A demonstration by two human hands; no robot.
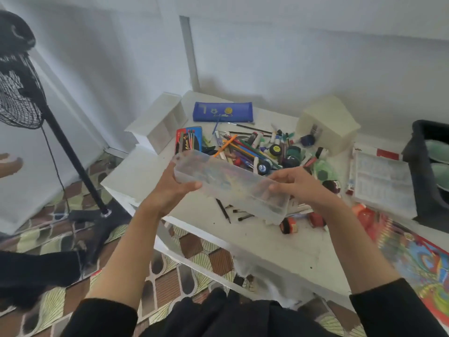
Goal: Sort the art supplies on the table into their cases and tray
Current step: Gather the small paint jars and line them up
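Off the tabletop's left edge a black standing fan with a wire cage [20,93] rises from the patterned floor. At the back left corner of the white tabletop [267,244] sits a white card model building with open compartments [158,124]. Just beside it lies a flat red and blue pencil case [188,139], and behind that a blue mesh zip pouch [223,112].

Our left hand [170,188] grips the left end of a long clear plastic box [230,186], fingers curled under it and thumb along its near side. We hold the box over the middle of the tabletop, its length running from back left to front right. Beneath it lie a few small black brush pieces [233,212].

Behind the box a loose pile of brushes, pens and paint jars [262,149] covers the centre. Our right hand [298,186] clasps the box's right end, fingers wrapped over the rim. Near the front edge lies an orange and black roll [289,224].

Further right a cream card house model [330,125] stands at the back, then a flat clear plastic case [384,183]. A black bin [422,171] sits at the right edge, and a brightly coloured printed sheet [418,259] lies at the front right corner.
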